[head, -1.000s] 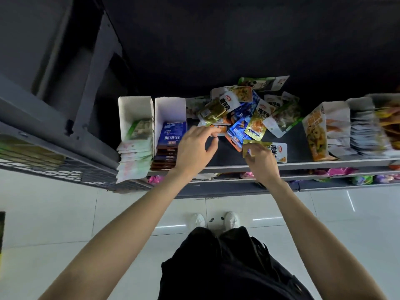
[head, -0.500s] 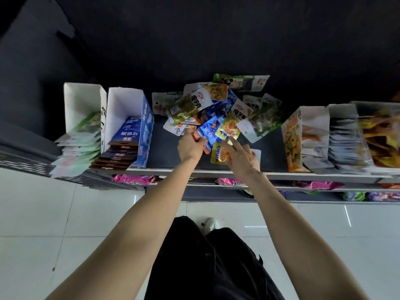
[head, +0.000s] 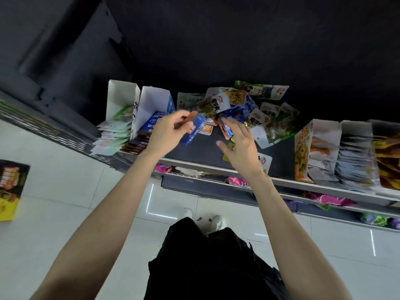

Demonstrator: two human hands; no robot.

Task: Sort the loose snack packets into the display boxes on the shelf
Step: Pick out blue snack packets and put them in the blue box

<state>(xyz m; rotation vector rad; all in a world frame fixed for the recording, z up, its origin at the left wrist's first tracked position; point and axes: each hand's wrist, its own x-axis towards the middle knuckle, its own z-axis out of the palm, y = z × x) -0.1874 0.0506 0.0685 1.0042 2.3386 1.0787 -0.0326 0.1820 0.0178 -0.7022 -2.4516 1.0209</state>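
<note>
A heap of loose snack packets (head: pixel 244 107) lies on the dark shelf (head: pixel 201 150). My left hand (head: pixel 166 133) pinches a blue packet (head: pixel 195 129) with an orange end, lifted just left of the heap. My right hand (head: pixel 240 144) hovers with fingers spread over a blue-and-orange packet (head: pixel 226 128) and a yellow packet (head: pixel 229 148) at the heap's near edge. Left of my hands stand a blue display box (head: pixel 154 111) of blue packets and a white box (head: pixel 121 102) of green-white packets.
At the right of the shelf stand an orange display box (head: pixel 311 148) and stacked packet rows (head: pixel 357 156). Lower shelves hold pink packets (head: pixel 240 181). A yellow carton (head: pixel 10 189) sits on the white tiled floor at the left. My feet are below.
My left hand has lifted a blue packet off the heap and carried it leftward. My right hand has opened and risen off the yellow packet. The view has tilted.
</note>
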